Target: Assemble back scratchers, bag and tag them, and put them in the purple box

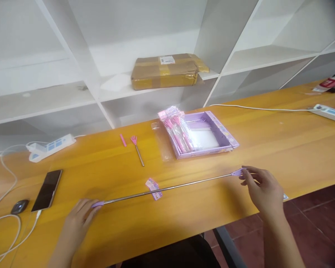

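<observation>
Stretched between my hands is a telescopic back scratcher [167, 188] with a thin metal rod drawn out long. My left hand [79, 217] is closed round its purple handle end. At the other end, the fingers of my right hand [261, 186] pinch the purple claw head. Beneath the rod lies a small pink and purple printed card [154, 189]. Farther back on the table is a pink back scratcher [137, 150] with a short metal rod, and beside it a loose pink handle piece [123, 140].
A purple display box [220, 130] holds bagged pink back scratchers [178, 130]. On the left lie a phone [47, 190], a black mouse-like object [19, 206], white cables and a power strip [53, 147]. A taped carton [167, 72] sits on the shelf; another power strip [331, 112] is at right.
</observation>
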`<move>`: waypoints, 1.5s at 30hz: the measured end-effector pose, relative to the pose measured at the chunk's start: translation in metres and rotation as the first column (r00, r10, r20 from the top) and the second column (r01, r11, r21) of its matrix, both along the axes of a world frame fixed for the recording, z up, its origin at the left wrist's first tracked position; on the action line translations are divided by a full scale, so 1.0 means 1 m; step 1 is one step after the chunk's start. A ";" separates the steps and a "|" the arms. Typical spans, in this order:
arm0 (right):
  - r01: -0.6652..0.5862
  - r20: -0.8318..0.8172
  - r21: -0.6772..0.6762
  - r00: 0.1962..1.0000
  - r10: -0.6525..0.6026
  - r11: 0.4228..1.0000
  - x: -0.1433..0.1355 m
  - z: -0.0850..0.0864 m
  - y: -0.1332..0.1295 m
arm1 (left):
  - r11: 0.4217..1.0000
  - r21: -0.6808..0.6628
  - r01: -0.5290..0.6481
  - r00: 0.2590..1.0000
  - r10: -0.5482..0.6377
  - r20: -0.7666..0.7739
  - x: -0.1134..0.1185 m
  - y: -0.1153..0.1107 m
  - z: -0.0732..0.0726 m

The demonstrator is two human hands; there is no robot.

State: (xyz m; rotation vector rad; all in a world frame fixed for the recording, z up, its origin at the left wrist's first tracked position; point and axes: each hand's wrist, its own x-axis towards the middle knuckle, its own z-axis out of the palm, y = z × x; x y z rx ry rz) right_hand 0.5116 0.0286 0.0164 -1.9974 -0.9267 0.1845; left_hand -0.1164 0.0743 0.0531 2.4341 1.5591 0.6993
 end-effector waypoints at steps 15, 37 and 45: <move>-0.520 -0.016 0.122 0.851 0.526 0.845 -0.189 -0.008 0.021 | 0.992 0.071 0.102 0.994 -0.104 0.024 0.143 -0.015 -0.022; -0.841 -0.232 0.053 0.514 0.826 0.538 -0.221 -0.010 0.008 | 0.900 -0.411 0.145 0.984 -0.088 0.155 0.130 -0.019 -0.028; -0.592 0.292 -0.484 0.585 0.756 0.645 -0.181 0.006 0.097 | 0.810 -0.574 0.118 0.962 0.050 0.269 0.127 0.001 -0.024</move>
